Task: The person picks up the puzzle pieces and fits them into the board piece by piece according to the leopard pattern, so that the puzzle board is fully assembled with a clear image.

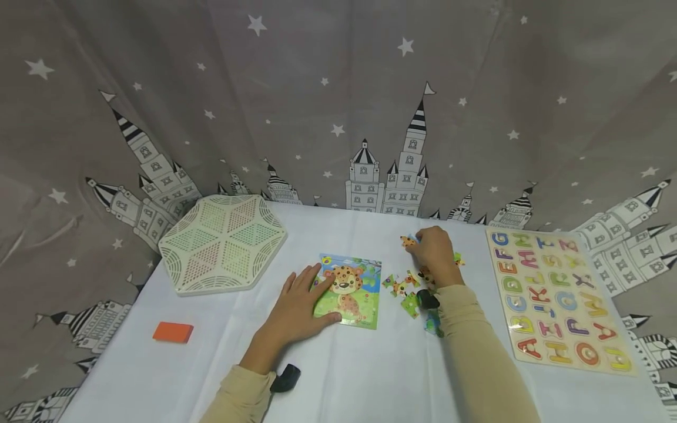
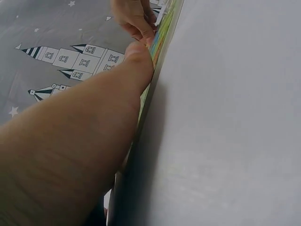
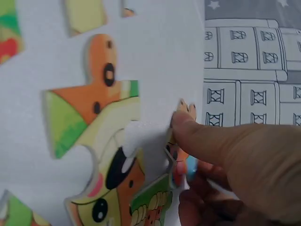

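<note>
My left hand lies with spread fingers over the left side of a square picture board showing a cartoon leopard. In the left wrist view, its thumb rests along the board's edge. At the back of the table my right hand pinches an orange and blue jigsaw piece between thumb and fingers, tilted up on its edge in the right wrist view. Several loose pieces lie below that hand, among them a spotted orange one and a green one.
A wooden alphabet board lies at the right. On the left are a pale hexagonal lattice board and an orange block. Behind the white table hangs a grey curtain with castles and stars.
</note>
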The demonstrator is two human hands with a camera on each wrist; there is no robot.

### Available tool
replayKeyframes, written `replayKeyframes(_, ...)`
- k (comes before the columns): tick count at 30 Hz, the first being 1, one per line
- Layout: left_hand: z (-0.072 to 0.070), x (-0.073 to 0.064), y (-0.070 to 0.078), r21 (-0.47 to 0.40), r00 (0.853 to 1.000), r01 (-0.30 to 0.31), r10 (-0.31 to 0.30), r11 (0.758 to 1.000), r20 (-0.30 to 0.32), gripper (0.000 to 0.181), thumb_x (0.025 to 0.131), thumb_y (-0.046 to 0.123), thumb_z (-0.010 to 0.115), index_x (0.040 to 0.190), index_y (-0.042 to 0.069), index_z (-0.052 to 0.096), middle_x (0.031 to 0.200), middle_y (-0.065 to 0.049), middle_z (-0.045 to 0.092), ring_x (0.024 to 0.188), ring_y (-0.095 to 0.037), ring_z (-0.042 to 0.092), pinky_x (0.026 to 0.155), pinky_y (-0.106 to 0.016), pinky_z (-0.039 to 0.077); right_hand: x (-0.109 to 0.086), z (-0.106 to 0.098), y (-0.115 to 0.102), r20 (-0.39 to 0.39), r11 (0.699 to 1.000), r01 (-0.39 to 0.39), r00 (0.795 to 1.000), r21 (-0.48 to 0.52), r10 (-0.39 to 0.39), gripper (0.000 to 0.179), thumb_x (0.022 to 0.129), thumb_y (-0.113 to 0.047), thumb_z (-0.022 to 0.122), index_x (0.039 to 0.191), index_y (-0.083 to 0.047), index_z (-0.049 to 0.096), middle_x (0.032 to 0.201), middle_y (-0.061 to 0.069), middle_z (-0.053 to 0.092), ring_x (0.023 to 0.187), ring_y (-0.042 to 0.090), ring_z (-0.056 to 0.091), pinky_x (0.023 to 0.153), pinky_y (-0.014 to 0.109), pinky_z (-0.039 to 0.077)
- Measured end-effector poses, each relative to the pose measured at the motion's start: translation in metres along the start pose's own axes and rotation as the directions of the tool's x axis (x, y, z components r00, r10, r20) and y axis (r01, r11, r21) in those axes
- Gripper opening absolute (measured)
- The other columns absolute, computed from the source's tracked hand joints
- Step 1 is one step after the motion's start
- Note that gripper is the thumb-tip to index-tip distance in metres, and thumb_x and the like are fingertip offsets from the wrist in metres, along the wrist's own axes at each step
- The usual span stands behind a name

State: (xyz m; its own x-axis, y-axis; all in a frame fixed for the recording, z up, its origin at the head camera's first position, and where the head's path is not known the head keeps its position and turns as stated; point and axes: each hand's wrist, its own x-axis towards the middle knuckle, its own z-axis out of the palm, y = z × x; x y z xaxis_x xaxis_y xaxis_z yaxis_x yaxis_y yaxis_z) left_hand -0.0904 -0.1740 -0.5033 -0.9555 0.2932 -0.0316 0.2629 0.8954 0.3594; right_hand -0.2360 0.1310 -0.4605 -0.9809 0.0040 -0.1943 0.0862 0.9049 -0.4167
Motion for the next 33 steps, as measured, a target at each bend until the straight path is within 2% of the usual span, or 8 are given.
replayKeyframes(5, 0.001, 0.001, 0.004, 0.005, 1.0, 0.014, -0.014, 1.0, -0.02, 0.082, 0.09, 0.069, 0.058, 0.159, 0.03, 0.038, 0.17, -0.009, 0.025, 0.158, -0.033, 0.021, 0.129, -0.057, 0.012, 0.0, 0.0, 0.002, 0.001, 0.992, 0.021, 1.0, 0.124, -0.021, 0.035, 0.095, -0.026, 0.074, 0.12, -0.004, 0.067, 0.119, 0.02, 0.068, 0.105, 0.035, 0.063, 0.088, 0.046, 0.055)
replayKeyframes(8, 0.003, 0.001, 0.005, 0.002, 0.999, 0.023, -0.023, 1.0, -0.026, 0.08, 0.091, 0.068, 0.057, 0.158, 0.028, 0.04, 0.169, -0.01, 0.027, 0.157, -0.034, 0.023, 0.129, -0.058, 0.014, -0.009, 0.006, -0.011, 0.056, 0.962, 0.085, 0.993, 0.259, -0.103, 0.034, 0.097, -0.03, 0.071, 0.124, -0.009, 0.07, 0.119, 0.015, 0.072, 0.106, 0.031, 0.066, 0.092, 0.046, 0.055)
replayKeyframes(13, 0.005, 0.001, 0.008, 0.003, 0.999, 0.035, -0.034, 0.999, -0.022, 0.079, 0.092, 0.067, 0.056, 0.158, 0.027, 0.04, 0.169, -0.01, 0.027, 0.157, -0.034, 0.023, 0.128, -0.059, 0.015, -0.029, 0.027, -0.049, 0.197, 0.912, 0.205, 0.937, 0.355, -0.287, 0.032, 0.097, -0.035, 0.07, 0.123, -0.017, 0.075, 0.12, 0.006, 0.075, 0.111, 0.025, 0.067, 0.101, 0.046, 0.055)
replayKeyframes(16, 0.005, 0.001, 0.008, 0.016, 0.999, 0.04, -0.04, 0.999, -0.021, 0.079, 0.092, 0.067, 0.056, 0.159, 0.028, 0.039, 0.169, -0.01, 0.027, 0.157, -0.034, 0.023, 0.129, -0.058, 0.015, -0.035, 0.043, -0.065, 0.189, 0.919, 0.265, 0.926, 0.291, -0.327, 0.027, 0.097, -0.034, 0.071, 0.118, -0.019, 0.078, 0.113, 0.003, 0.076, 0.103, 0.02, 0.068, 0.095, 0.041, 0.057)
replayKeyframes(20, 0.004, 0.002, 0.01, 0.026, 0.999, 0.045, -0.044, 0.999, -0.012, 0.079, 0.093, 0.067, 0.055, 0.159, 0.028, 0.039, 0.169, -0.01, 0.027, 0.157, -0.034, 0.023, 0.129, -0.058, 0.014, -0.038, 0.055, -0.076, 0.14, 0.934, 0.294, 0.935, 0.202, -0.325, 0.02, 0.094, -0.029, 0.074, 0.109, -0.016, 0.08, 0.098, 0.001, 0.077, 0.088, 0.015, 0.066, 0.084, 0.036, 0.058)
replayKeyframes(25, 0.003, 0.001, 0.013, 0.005, 1.0, 0.013, -0.013, 1.0, -0.012, 0.082, 0.095, 0.064, 0.056, 0.16, 0.02, 0.035, 0.17, -0.009, 0.025, 0.159, -0.032, 0.019, 0.129, -0.059, 0.014, -0.04, 0.054, -0.086, 0.124, 0.947, 0.263, 0.95, 0.184, -0.288, 0.014, 0.092, -0.025, 0.077, 0.096, -0.012, 0.077, 0.083, 0.001, 0.071, 0.075, 0.014, 0.062, 0.071, 0.03, 0.055)
replayKeyframes(29, 0.003, 0.002, 0.015, -0.003, 1.0, -0.017, 0.017, 1.0, 0.008, 0.086, 0.096, 0.062, 0.055, 0.162, 0.013, 0.029, 0.171, -0.004, 0.023, 0.16, -0.027, 0.017, 0.13, -0.056, 0.014, -0.042, 0.051, -0.093, 0.124, 0.963, 0.234, 0.96, 0.132, -0.25, 0.017, 0.09, -0.026, 0.08, 0.092, -0.01, 0.074, 0.083, 0.002, 0.07, 0.074, 0.014, 0.061, 0.068, 0.028, 0.054)
replayKeyframes(33, 0.005, 0.003, 0.015, 0.022, 1.0, -0.022, 0.022, 1.0, -0.007, 0.085, 0.096, 0.063, 0.054, 0.162, 0.016, 0.03, 0.17, -0.002, 0.027, 0.159, -0.026, 0.02, 0.129, -0.055, 0.017, -0.043, 0.052, -0.094, 0.12, 0.977, 0.203, 0.97, 0.07, -0.21, 0.024, 0.087, -0.031, 0.082, 0.094, -0.011, 0.071, 0.087, 0.002, 0.069, 0.074, 0.015, 0.061, 0.067, 0.03, 0.054)
